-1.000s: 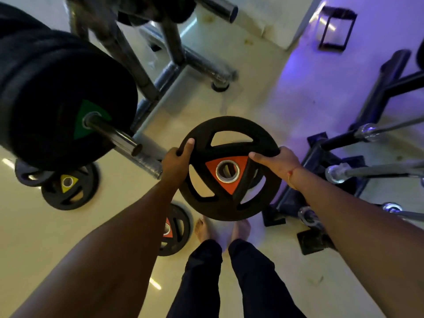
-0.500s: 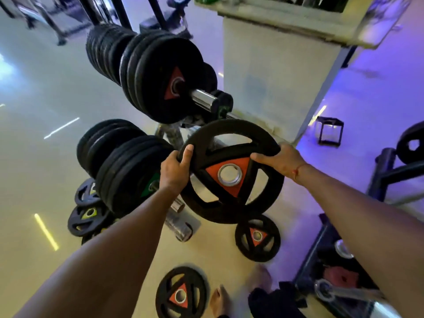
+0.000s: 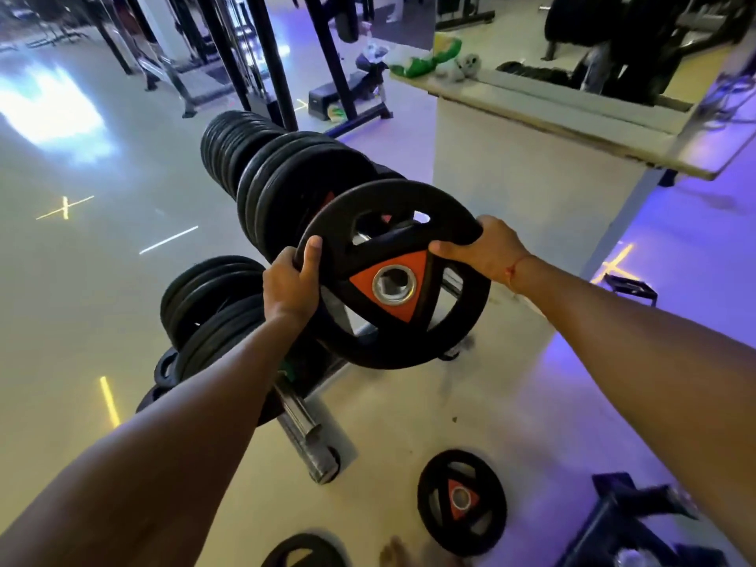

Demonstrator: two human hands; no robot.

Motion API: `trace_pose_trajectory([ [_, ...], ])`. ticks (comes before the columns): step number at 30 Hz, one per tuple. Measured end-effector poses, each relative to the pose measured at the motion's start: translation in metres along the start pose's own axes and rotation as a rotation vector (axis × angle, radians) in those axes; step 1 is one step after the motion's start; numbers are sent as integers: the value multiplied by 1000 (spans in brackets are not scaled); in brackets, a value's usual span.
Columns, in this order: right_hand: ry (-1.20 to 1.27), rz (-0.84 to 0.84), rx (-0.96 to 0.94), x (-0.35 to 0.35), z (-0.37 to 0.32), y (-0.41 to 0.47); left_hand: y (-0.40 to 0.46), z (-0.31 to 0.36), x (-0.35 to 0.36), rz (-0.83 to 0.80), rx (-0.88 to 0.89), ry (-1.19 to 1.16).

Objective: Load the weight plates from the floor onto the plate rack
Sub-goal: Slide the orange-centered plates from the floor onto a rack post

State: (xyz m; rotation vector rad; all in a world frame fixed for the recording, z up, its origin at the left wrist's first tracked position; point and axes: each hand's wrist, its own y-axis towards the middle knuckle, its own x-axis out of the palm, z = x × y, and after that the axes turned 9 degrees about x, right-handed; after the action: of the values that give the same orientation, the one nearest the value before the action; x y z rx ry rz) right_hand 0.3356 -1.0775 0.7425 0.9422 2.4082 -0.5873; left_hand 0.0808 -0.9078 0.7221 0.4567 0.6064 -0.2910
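Hands grip a round black rubber weight plate (image 3: 394,276) with an orange triangle and a shiny metal ring at its middle. The left hand (image 3: 291,282) is wrapped around the plate's left rim, with the thumb lying on the front face. The right hand (image 3: 482,249) is wrapped around the upper right rim, with a thin red thread (image 3: 516,268) tied at the wrist. The plate is up in the air, tilted, with its orange side facing the person. It sits right in front of the top row of big black plates (image 3: 286,186) on the metal plate rack (image 3: 304,435). I cannot tell if the held plate touches that row or the peg. Lower on the rack there is another row of big black plates (image 3: 212,304), and a bare silver peg sticks out toward the person with a round end. Small black plates (image 3: 165,368) rest low at the left side of the rack, mostly hidden by the left arm. On the pale shiny floor (image 3: 82,304) near the bottom edge lies a small black plate with an orange triangle (image 3: 461,501), flat and well apart from the rack's foot. Another black plate (image 3: 304,551) peeks in at the very bottom edge, only partly seen. A bare foot (image 3: 399,556) shows between those two plates, blurry. Behind the rack stands a pale low wall (image 3: 532,190) with a flat ledge on top.
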Motion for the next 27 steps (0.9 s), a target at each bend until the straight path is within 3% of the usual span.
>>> trace_pose_trajectory([
  [17, -42, -173, -54, 22, -9, 96, 27, -35, 34, 8, -28, 69],
  [27, -263, -185, -209, 15, -17, 111, -10, -35, 46, 69, -13, -86],
])
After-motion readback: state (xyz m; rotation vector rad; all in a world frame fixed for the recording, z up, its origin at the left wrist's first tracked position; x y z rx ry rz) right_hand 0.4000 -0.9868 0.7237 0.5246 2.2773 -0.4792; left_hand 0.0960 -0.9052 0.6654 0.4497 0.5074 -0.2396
